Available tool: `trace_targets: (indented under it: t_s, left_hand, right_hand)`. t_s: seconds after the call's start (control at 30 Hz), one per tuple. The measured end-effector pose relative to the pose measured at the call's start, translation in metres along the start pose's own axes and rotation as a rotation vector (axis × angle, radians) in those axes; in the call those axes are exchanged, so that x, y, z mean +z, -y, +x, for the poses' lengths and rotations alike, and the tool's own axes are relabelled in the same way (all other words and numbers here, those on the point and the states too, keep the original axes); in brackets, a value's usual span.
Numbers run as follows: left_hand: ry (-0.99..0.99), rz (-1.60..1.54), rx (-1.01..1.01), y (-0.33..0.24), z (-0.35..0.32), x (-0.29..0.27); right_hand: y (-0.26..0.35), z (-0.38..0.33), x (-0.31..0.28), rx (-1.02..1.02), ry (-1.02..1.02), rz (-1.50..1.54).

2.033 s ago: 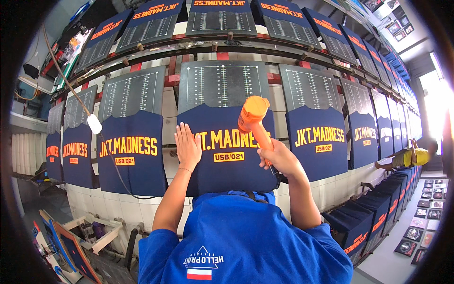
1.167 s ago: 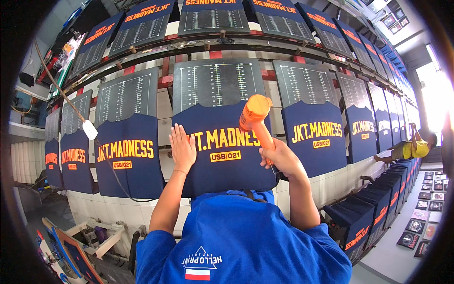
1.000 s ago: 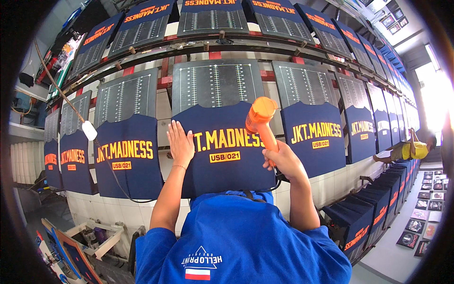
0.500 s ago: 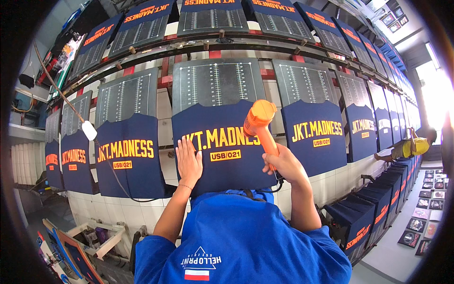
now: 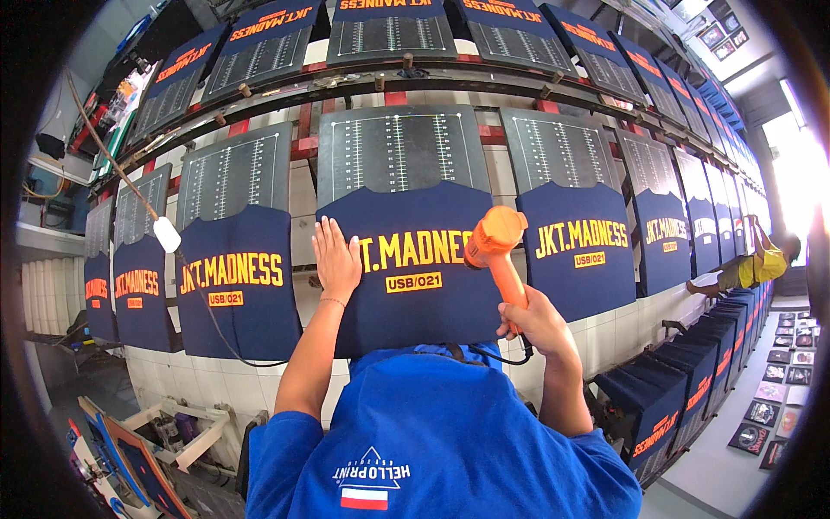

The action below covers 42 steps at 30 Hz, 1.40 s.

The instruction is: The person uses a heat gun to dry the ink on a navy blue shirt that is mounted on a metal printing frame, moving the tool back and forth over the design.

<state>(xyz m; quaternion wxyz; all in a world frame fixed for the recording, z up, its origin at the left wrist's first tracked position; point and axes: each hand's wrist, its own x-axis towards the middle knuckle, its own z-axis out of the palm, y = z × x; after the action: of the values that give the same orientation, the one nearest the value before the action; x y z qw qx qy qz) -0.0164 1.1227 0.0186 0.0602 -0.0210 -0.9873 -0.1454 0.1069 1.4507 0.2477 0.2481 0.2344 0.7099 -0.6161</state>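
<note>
A navy T-shirt with yellow lettering and a small yellow block lies stretched over the dark, ruled printing board in front of me. My left hand rests flat on its left part, fingers stretched out and covering the start of the lettering. In my right hand is the handle of an orange hair dryer, its nozzle pointing left over the right end of the lettering. A black cord hangs from the handle by my wrist.
Beside this board stand more boards with like shirts, such as a left shirt and a right shirt. A cable with a white connector hangs at left. A co-worker in yellow is far right. Dark shirts line another row at lower right.
My left hand has slid up and slightly left on the shirt. My right hand has moved the hair dryer to the right and a little down. The co-worker's arm has shifted.
</note>
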Motion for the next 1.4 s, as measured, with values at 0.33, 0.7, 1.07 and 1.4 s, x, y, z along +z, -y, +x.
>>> trace_targets:
  t_s: [0.33, 0.7, 1.07, 1.4]
  left_hand:
    - [0.090, 0.023, 0.020, -0.014, -0.036, -0.009]
    - [0.151, 0.003, 0.102, -0.005, -0.034, -0.017]
    - [0.129, -0.027, 0.118, -0.004, -0.015, -0.011]
    - [0.189, -0.056, 0.163, -0.020, -0.076, -0.026]
  right_hand:
    - [-0.008, 0.006, -0.006, -0.024, 0.051, 0.002]
    - [-0.012, 0.006, -0.014, -0.023, 0.002, -0.026]
    - [0.006, 0.031, -0.005, -0.083, 0.003, -0.016]
    - [0.017, 0.040, -0.002, -0.118, -0.042, -0.003]
